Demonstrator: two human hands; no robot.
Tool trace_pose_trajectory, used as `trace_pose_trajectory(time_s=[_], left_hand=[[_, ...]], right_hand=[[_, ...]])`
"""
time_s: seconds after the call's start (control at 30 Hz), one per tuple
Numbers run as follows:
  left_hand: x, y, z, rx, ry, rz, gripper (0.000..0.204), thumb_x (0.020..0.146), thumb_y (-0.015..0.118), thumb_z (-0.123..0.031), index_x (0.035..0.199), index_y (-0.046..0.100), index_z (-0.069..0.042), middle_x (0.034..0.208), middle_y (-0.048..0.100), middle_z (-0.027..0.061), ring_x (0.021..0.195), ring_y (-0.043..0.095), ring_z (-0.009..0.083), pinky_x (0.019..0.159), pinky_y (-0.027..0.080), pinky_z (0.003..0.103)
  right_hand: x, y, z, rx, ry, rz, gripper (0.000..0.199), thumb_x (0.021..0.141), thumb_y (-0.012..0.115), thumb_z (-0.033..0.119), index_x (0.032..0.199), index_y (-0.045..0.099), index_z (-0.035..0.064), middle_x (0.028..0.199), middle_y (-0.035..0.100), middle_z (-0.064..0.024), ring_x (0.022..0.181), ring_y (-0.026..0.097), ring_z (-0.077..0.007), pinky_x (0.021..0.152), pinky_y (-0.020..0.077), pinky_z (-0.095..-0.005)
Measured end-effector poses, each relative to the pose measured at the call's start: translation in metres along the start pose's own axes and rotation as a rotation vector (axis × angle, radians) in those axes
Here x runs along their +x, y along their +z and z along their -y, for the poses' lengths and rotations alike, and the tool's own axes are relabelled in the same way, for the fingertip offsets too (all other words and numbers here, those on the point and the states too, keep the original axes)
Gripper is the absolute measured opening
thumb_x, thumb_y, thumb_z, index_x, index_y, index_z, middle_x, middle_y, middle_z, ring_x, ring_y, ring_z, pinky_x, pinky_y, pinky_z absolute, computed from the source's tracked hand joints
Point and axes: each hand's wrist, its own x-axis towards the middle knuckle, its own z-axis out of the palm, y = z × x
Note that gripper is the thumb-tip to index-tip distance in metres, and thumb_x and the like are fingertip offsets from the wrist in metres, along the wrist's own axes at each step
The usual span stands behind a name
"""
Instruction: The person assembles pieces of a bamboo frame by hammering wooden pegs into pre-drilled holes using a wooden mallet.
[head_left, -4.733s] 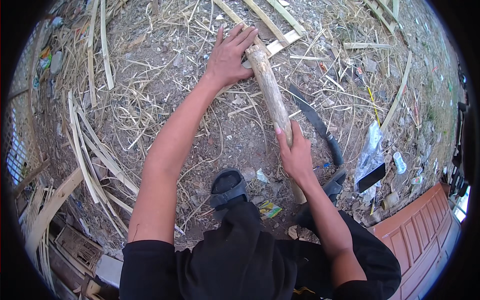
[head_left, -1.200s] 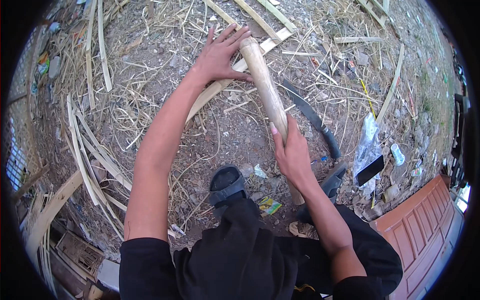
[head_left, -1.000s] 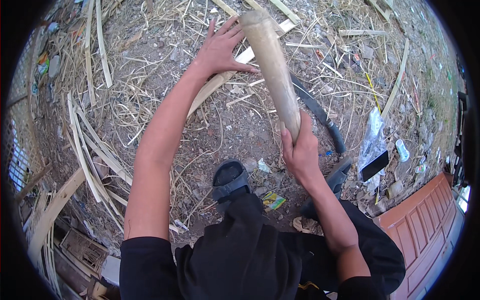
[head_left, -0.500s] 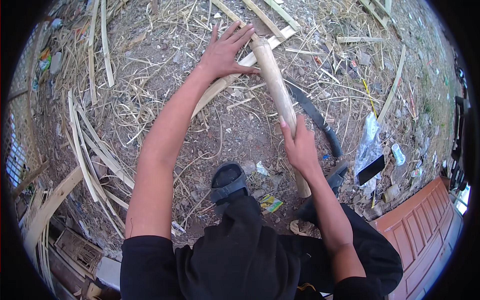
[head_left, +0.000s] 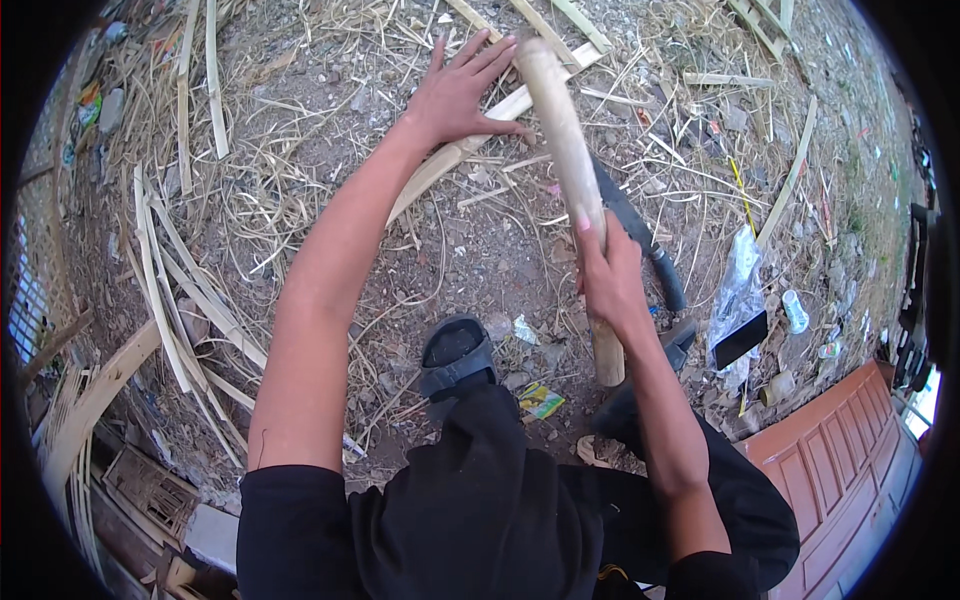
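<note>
Wooden club (head_left: 567, 170) gripped low in right hand (head_left: 608, 280), tip raised over a split bamboo strip (head_left: 470, 140) on the ground. Left hand (head_left: 458, 92) spread flat, fingers open, pressing strip. Dark machete (head_left: 640, 240) just beside the club.

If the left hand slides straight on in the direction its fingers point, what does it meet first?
The left hand lies flat on a split bamboo strip, fingers pointing up-right. Straight ahead the wooden club held by the right hand probably comes first, though the club may be raised above it.
</note>
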Motion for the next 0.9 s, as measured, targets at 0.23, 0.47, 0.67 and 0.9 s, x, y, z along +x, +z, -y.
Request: trace_pose_trajectory(time_s=[0.23,0.47,0.67,0.9], left_hand=[[-0.003,0.002,0.002,-0.002,-0.002,-0.04,0.113,0.073,0.067,-0.082,0.162,0.029,-0.025,0.168,0.028,-0.0052,0.156,0.02,0.0236,0.127,0.008,0.062],[-0.002,-0.002,-0.015,0.036,-0.032,-0.064,0.1,0.075,0.077,-0.066,0.154,0.044,-0.013,0.164,0.037,0.0032,0.154,0.027,0.0233,0.127,0.015,0.057],[-0.017,-0.014,-0.037,0.087,0.146,-0.21,0.068,0.088,0.076,-0.024,0.148,0.05,-0.006,0.088,0.075,0.0054,0.093,0.069,0.022,0.122,0.029,0.051],[-0.005,-0.117,-0.068,-0.25,-0.262,-0.005,0.072,0.093,0.069,-0.02,0.158,0.038,-0.013,0.097,0.058,0.0177,0.08,0.065,0.0307,0.075,0.054,0.048]], right_hand=[[-0.011,-0.013,0.034,0.441,-0.226,-0.276,0.04,0.108,0.05,0.038,0.099,0.057,-0.0008,0.061,0.057,-0.0047,0.047,0.058,-0.0133,0.046,0.0452,-0.0296],[-0.015,0.0,-0.003,0.405,0.041,-0.18,0.041,0.107,0.053,0.038,0.108,0.06,-0.0021,0.065,0.059,-0.0075,0.049,0.061,-0.0152,0.044,0.0468,-0.0314],[-0.012,0.002,-0.009,0.434,0.064,-0.195,0.04,0.106,0.054,0.037,0.108,0.061,-0.0024,0.066,0.059,-0.0073,0.049,0.062,-0.0151,0.044,0.0471,-0.0314],[-0.004,-0.006,-0.01,0.489,-0.004,-0.262,0.04,0.106,0.055,0.038,0.106,0.061,-0.002,0.067,0.058,-0.0068,0.049,0.061,-0.0152,0.045,0.0472,-0.0319]])
